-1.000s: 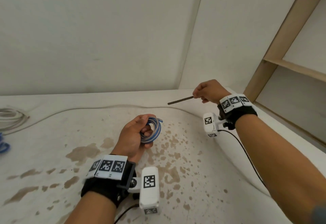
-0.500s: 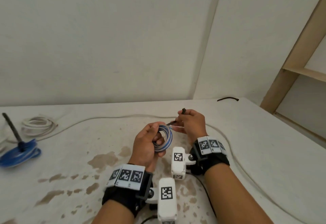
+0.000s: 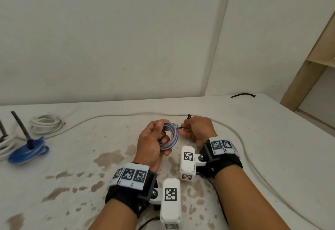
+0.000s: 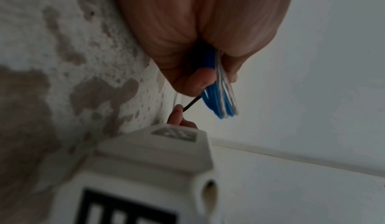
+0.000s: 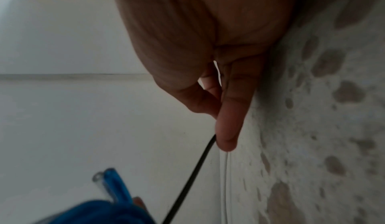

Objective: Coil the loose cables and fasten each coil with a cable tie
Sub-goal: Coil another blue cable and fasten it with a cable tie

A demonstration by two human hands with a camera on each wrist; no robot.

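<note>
Surface: a white table [image 3: 272, 148] blotched with brown stains [image 3: 107, 159].
Far left: a white cable coil [image 3: 46, 123]; nearer, a blue cable coil [image 3: 27, 152] with a black tie [image 3: 22, 128] sticking up.
Left edge: another white coil [image 3: 4, 146], partly cut off.
Across the middle: a long loose white cable [image 3: 243, 144].
Far right corner: a spare black tie [image 3: 243, 95].

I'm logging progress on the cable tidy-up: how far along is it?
Done: a blue coil at far left already wears a black tie, as does a white coil beside it. In hand: the left hand grips a blue-and-white coil while the right hand brings a black cable tie to it. Left: another white coil shows no tie, and a long white cable lies loose.
</note>
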